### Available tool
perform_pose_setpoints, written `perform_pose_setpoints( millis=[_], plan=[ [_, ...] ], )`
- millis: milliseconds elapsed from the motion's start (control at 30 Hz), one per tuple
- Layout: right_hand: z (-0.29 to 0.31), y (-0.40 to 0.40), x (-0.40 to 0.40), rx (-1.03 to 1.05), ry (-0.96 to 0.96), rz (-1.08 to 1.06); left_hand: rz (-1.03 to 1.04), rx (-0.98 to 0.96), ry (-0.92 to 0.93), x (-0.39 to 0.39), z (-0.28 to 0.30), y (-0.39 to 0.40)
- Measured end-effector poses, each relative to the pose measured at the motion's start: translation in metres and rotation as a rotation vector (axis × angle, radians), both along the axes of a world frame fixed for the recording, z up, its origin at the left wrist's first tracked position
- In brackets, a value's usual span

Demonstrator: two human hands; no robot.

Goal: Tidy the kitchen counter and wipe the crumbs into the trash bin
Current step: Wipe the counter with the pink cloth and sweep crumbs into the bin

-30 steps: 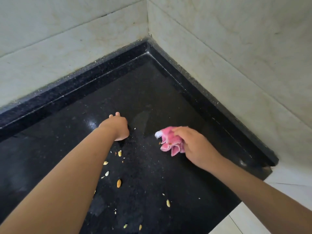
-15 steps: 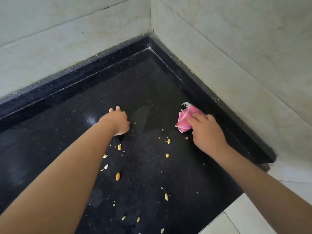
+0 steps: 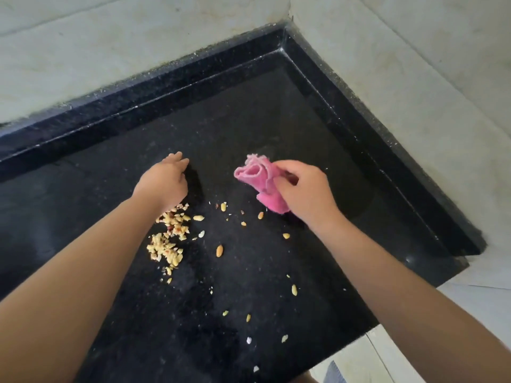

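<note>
A pink cloth [image 3: 260, 179] is bunched in my right hand [image 3: 302, 192], which grips it just above the black granite counter [image 3: 249, 120]. My left hand [image 3: 163, 182] stands on its edge on the counter with the fingers relaxed and holds nothing. A pile of pale yellow crumbs [image 3: 168, 236] lies right behind the left wrist. Loose crumbs and peanut bits [image 3: 219, 250] are scattered over the counter between and below both hands.
Pale marble walls [image 3: 401, 78] meet in a corner at the back right. A raised black rim [image 3: 345, 128] borders the counter along both walls. The counter's front edge [image 3: 367, 331] drops to a light tiled floor at the lower right.
The right hand swept the cloth left from near the right rim toward the middle. A pile of crumbs now shows by my left wrist, and the left hand's fingers have loosened.
</note>
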State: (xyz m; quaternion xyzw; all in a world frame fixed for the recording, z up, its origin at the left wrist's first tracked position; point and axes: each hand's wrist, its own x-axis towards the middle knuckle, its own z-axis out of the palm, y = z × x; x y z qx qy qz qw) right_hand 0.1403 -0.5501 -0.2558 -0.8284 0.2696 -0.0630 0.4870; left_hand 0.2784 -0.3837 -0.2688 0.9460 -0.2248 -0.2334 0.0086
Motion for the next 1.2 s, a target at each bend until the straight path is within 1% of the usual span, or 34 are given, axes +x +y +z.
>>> perform_pose_setpoints(
  millis=[67, 133, 167, 233, 267, 300, 400, 500, 567, 633, 667, 733, 800, 900, 967, 1033, 1133, 1200],
  plan=[
    [0.009, -0.022, 0.014, -0.162, -0.029, -0.024, 0.037, 0.063, 0.012, -0.001, 0.001, 0.010],
    [0.004, -0.047, 0.031, -0.280, 0.010, -0.006, 0.042, 0.145, 0.049, -0.004, 0.000, 0.014],
    [-0.005, -0.056, 0.040, -0.347, 0.067, 0.019, 0.037, 0.165, 0.063, -0.005, -0.001, 0.018],
    [-0.024, -0.066, 0.053, -0.512, 0.272, 0.060, 0.032, 0.167, 0.080, -0.004, -0.004, 0.018],
    [-0.031, -0.064, 0.056, -0.565, 0.363, 0.069, 0.029, 0.164, 0.080, -0.003, -0.004, 0.019],
    [-0.036, -0.059, 0.058, -0.581, 0.399, 0.059, 0.034, 0.158, 0.077, 0.000, -0.005, 0.020],
    [-0.037, -0.026, 0.056, -0.528, 0.376, 0.063, 0.024, 0.121, 0.088, 0.003, -0.010, 0.024],
    [-0.037, 0.020, 0.051, -0.459, 0.278, 0.210, 0.004, 0.080, 0.100, 0.005, -0.012, 0.030],
    [-0.034, 0.049, 0.048, -0.333, 0.225, 0.314, 0.006, 0.032, 0.111, 0.006, -0.010, 0.035],
    [-0.026, 0.061, 0.046, -0.204, 0.222, 0.358, 0.056, -0.070, 0.114, 0.006, -0.006, 0.043],
    [-0.020, 0.061, 0.046, -0.188, 0.202, 0.354, 0.067, -0.117, 0.089, 0.005, -0.004, 0.050],
    [-0.006, 0.051, 0.041, -0.225, 0.115, 0.294, 0.075, -0.187, 0.018, -0.003, 0.001, 0.069],
    [0.006, 0.035, 0.033, -0.326, 0.079, 0.210, 0.075, -0.190, -0.007, -0.014, 0.002, 0.092],
    [0.007, 0.014, 0.016, -0.482, 0.170, 0.173, 0.109, -0.154, -0.007, -0.033, -0.001, 0.119],
    [-0.003, 0.023, 0.003, -0.486, 0.288, 0.125, 0.130, -0.120, -0.012, -0.048, -0.003, 0.135],
    [-0.016, 0.041, -0.004, -0.516, 0.350, 0.111, 0.147, -0.073, -0.001, -0.058, -0.010, 0.147],
    [-0.027, 0.081, -0.006, -0.525, 0.328, 0.140, 0.131, -0.016, 0.056, -0.068, -0.020, 0.160],
    [-0.030, 0.108, -0.008, -0.420, 0.280, 0.178, 0.106, -0.003, 0.062, -0.069, -0.024, 0.163]
  ],
)
